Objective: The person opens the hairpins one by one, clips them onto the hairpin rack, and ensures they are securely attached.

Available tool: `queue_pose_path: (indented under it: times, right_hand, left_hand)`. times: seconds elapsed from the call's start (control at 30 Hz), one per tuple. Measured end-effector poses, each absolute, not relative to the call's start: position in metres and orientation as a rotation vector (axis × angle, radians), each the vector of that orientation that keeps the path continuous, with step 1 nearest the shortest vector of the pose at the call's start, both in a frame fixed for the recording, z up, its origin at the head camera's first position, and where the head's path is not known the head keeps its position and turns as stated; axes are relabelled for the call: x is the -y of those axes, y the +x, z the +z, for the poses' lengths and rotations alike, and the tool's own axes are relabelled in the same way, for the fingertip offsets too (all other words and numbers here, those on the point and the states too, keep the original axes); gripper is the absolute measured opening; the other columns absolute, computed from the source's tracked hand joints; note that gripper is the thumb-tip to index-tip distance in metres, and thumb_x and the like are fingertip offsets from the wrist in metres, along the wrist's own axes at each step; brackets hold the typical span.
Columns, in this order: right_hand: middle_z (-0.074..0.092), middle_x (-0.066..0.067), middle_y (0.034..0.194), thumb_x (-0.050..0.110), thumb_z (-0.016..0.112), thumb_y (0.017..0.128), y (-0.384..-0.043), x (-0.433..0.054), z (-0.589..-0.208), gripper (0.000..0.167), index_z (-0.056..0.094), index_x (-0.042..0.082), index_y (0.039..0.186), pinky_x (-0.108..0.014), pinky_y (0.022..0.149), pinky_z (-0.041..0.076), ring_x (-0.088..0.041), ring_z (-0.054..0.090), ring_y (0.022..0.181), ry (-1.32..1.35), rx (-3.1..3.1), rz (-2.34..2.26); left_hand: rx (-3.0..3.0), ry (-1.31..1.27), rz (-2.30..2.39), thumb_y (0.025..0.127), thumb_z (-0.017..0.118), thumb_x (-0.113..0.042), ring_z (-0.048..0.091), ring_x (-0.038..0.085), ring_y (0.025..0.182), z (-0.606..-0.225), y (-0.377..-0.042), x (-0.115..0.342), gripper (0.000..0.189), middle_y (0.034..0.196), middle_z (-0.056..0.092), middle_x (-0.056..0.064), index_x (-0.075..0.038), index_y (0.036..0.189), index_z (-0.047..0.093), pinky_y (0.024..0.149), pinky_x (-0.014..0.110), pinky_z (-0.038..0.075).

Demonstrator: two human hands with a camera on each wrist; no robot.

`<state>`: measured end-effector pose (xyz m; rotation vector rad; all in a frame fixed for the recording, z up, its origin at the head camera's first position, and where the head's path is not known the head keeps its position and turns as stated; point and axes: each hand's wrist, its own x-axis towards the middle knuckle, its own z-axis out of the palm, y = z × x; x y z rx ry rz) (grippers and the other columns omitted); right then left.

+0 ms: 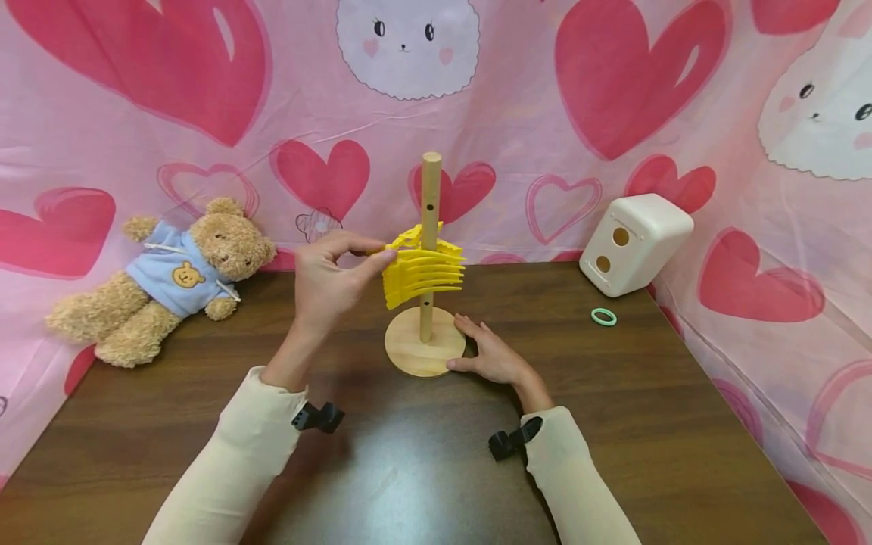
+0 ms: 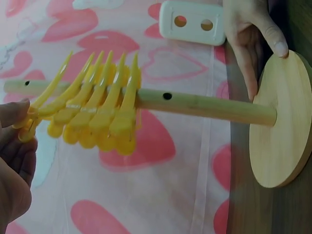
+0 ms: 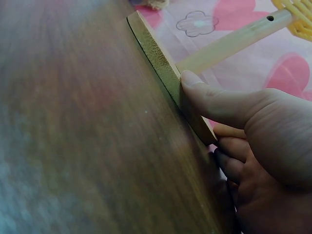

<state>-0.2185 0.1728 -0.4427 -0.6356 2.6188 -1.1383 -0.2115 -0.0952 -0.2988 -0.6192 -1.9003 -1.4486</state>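
An upright wooden pole (image 1: 431, 189) rises from a round wooden base (image 1: 406, 344) on the table. Several yellow hair clips (image 1: 422, 274), with long curved prongs, are stacked close together across the pole. My left hand (image 1: 330, 276) pinches the rear end of the uppermost yellow clip (image 2: 54, 85) between thumb and fingers, its prongs overlapping the pole in the left wrist view. Low on the right, my right hand (image 1: 493, 356) grips the edge of the base. Its thumb (image 3: 209, 100) lies on the rim, with the other fingers around the far side.
A teddy bear (image 1: 177, 272) in a blue hoodie leans against the pink heart-patterned cloth (image 1: 518, 91) at the left. To the right stands a white box (image 1: 640, 242) with two round holes, and a mint-green ring (image 1: 603, 316) lies before it on the brown table (image 1: 613, 409).
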Motion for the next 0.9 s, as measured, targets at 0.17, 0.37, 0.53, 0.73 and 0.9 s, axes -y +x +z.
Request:
queue_pose_path:
  times: [0.17, 0.37, 0.53, 0.73, 0.9]
  right_hand:
    - [0.025, -0.016, 0.164, 0.027, 0.080, 0.089, -0.218, -0.173, -0.444, 0.087, 0.032, -0.004, 0.156, -0.047, 0.124, 0.004, -0.031, 0.016, 0.153, -0.626, -2.616, -1.131]
    - [0.025, -0.017, 0.164, 0.026, 0.080, 0.090, -0.217, -0.172, -0.445, 0.086, 0.032, -0.004, 0.155, -0.047, 0.124, 0.004, -0.031, 0.017, 0.153, -0.620, -2.617, -1.132]
    - [0.025, -0.017, 0.164, 0.026, 0.079, 0.090, -0.216, -0.169, -0.444, 0.087, 0.031, -0.005, 0.155, -0.048, 0.124, 0.004, -0.032, 0.018, 0.152, -0.633, -2.616, -1.124]
    - [0.026, -0.019, 0.163, 0.026, 0.079, 0.090, -0.216, -0.168, -0.441, 0.086, 0.031, -0.006, 0.155, -0.049, 0.123, 0.005, -0.033, 0.020, 0.152, -0.640, -2.626, -1.142]
    - [0.026, -0.020, 0.163, 0.026, 0.079, 0.091, -0.216, -0.168, -0.441, 0.087, 0.030, -0.006, 0.155, -0.049, 0.123, 0.006, -0.034, 0.020, 0.152, -0.626, -2.637, -1.141]
  left_hand:
    - [1.924, -0.612, -1.409, 0.079, 0.089, -0.008, 0.065, 0.024, 0.079, -0.300, -0.213, 0.087, 0.017, 0.085, 0.075, 0.009, 0.001, 0.090, 0.080, 0.073, 0.023, 0.050]
    - [1.970, -0.601, -1.417, 0.081, 0.088, -0.011, 0.064, 0.021, 0.080, -0.299, -0.215, 0.080, 0.018, 0.086, 0.074, 0.008, 0.001, 0.092, 0.080, 0.074, 0.024, 0.054]
    - [1.987, -0.631, -1.410, 0.080, 0.088, -0.009, 0.064, 0.017, 0.083, -0.301, -0.216, 0.078, 0.018, 0.089, 0.075, 0.008, 0.001, 0.093, 0.080, 0.075, 0.037, 0.058]
    - [2.013, -0.633, -1.435, 0.083, 0.086, -0.011, 0.063, 0.017, 0.088, -0.302, -0.219, 0.082, 0.019, 0.093, 0.075, 0.008, 0.000, 0.097, 0.079, 0.080, 0.035, 0.055]
    - [2.056, -0.655, -1.479, 0.084, 0.085, -0.012, 0.061, 0.019, 0.091, -0.303, -0.222, 0.087, 0.021, 0.097, 0.074, 0.008, 0.000, 0.100, 0.077, 0.086, 0.045, 0.054]
